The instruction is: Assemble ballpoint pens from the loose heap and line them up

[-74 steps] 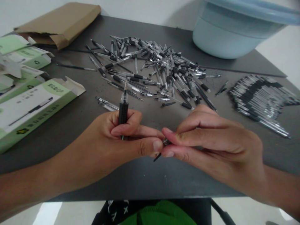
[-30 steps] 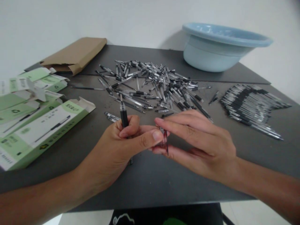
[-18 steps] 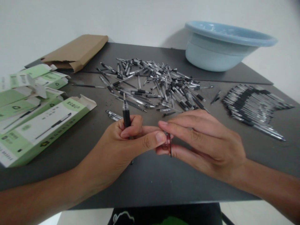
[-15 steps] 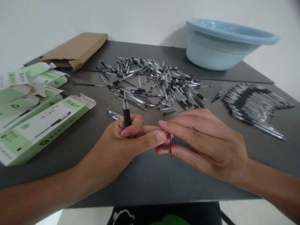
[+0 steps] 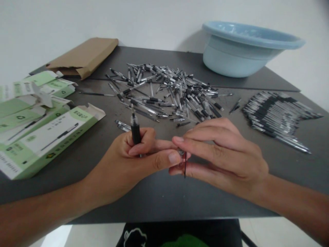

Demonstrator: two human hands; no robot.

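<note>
My left hand (image 5: pixel 136 157) is wrapped round a black-gripped pen (image 5: pixel 135 128), whose tip points up. Its thumb and index finger reach right and meet the fingertips of my right hand (image 5: pixel 218 154). Between both sets of fingertips is a small clear part with a thin dark piece (image 5: pixel 185 164) hanging down; fingers hide most of it. My right hand's fingers are closed on this part. Beyond the hands lies a loose heap of clear and black pens and pen parts (image 5: pixel 180 85).
Green-and-white pen boxes (image 5: pixel 59 137) lie at the left, with a brown paper packet (image 5: pixel 84 56) behind them. A light blue basin (image 5: pixel 236 55) stands at the back right. Neatly lined-up pens (image 5: pixel 277 116) lie on the dark table (image 5: pixel 164 199) at the right.
The pen in my left hand has shifted slightly left and down. The thin dark piece at my fingertips sits a little lower. Both hands stay together.
</note>
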